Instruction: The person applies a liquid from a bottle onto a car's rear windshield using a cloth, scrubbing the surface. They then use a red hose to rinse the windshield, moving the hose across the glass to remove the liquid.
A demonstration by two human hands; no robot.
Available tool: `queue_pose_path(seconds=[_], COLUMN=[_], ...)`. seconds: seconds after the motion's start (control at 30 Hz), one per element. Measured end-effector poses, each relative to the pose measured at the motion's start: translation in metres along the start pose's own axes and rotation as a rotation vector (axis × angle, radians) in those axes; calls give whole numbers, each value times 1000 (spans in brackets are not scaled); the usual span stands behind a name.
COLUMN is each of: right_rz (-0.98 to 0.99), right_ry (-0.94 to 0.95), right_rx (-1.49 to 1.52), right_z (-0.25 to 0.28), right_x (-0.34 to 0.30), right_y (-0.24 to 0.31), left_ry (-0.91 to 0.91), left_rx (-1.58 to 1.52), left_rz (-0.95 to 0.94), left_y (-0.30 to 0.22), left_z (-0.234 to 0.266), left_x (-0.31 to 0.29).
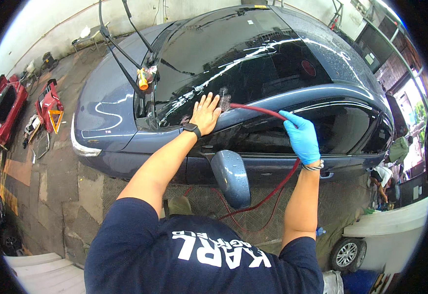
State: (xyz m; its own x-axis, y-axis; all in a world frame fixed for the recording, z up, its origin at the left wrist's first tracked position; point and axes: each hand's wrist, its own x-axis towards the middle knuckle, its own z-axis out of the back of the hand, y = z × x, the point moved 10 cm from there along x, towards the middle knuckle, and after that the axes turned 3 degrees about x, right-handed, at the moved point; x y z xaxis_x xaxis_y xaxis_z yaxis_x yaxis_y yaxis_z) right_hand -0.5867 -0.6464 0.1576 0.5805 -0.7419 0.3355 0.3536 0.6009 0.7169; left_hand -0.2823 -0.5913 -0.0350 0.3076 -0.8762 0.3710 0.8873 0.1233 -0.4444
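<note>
My bare left hand (205, 113), with a dark watch at the wrist, lies flat with its fingers stretched out on the windshield (214, 63) of a dark blue car, near its lower side edge. In a blue glove, my right hand (301, 135) grips a red hose (258, 109) above the side windows. The hose's end points toward my left hand, and water (225, 99) splashes on the glass just beside my fingers. From my glove the hose hangs down past the car door in a loop. Below my hands sticks out the side mirror (232, 179), beaded with drops.
Wiper arms (118, 54) stand raised off the glass. An orange-capped bottle (143, 80) sits at the windshield's base. Red car parts (3, 110) and a warning triangle (55, 120) lie on the floor at left. A wheel (346, 253) and another person (383, 179) are at right.
</note>
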Motion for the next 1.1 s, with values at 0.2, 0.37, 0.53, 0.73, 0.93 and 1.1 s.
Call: queue_pose_path(seconds=[0.2, 0.37, 0.53, 0.73, 0.93, 1.1], right_rz=[-44, -156, -221, -342, -288, -282], right_ry=[72, 117, 126, 155, 105, 51], right_rx=[-33, -83, -124, -163, -186, -158], right_z=[-2, -25, -50, -91, -103, -99], right_x=[-3, 17, 35, 38, 45, 49], right_y=[21, 42, 56, 65, 77, 83], left_ry=[30, 130, 214, 313, 461, 295], left_rx=[-35, -44, -130, -134, -126, -43], left_rz=[-280, -386, -380, -302, -48, -91], left_y=[7, 12, 34, 91, 165, 151], left_z=[8, 10, 15, 21, 22, 25], left_x=[-43, -45, -55, -82, -89, -42])
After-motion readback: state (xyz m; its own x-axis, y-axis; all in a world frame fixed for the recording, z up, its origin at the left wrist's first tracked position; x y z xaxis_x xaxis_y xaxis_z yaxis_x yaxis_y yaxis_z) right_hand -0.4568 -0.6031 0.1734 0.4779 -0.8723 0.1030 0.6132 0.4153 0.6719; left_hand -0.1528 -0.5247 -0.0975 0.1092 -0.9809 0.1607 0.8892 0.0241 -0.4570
